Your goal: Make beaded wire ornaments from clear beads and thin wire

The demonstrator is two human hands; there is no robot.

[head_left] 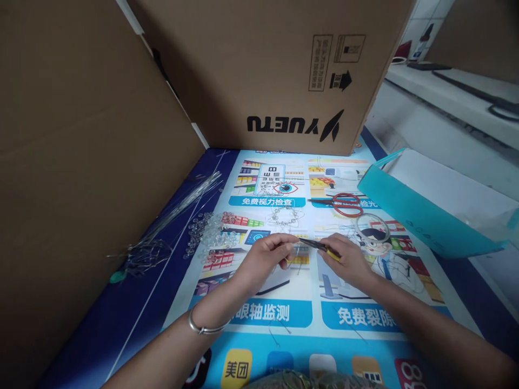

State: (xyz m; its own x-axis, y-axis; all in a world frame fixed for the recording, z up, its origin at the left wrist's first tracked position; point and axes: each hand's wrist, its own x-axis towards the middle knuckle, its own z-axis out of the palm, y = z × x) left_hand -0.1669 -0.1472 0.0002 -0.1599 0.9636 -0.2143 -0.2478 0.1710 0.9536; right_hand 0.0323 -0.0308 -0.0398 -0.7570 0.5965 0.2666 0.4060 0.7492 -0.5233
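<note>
1. Head view: a thin wire (299,250) lay at the fingertips of the left hand (271,258), whose fingers were pinched together on it.
2. The right hand (345,260) had its fingers wrapped around pliers (318,246) with smooth yellow grips and dark, tapering metal jaws; these pointed to nine o'clock, reaching the left fingertips. I could not tell whether they gripped the wire.
3. Between nine and ten o'clock from the left hand, glossy, clear round beads (211,235) were spread over the printed surface (324,343).
4. At twelve o'clock from the right hand lay red-handled scissors (344,205); at two, a teal box (409,208).
</note>
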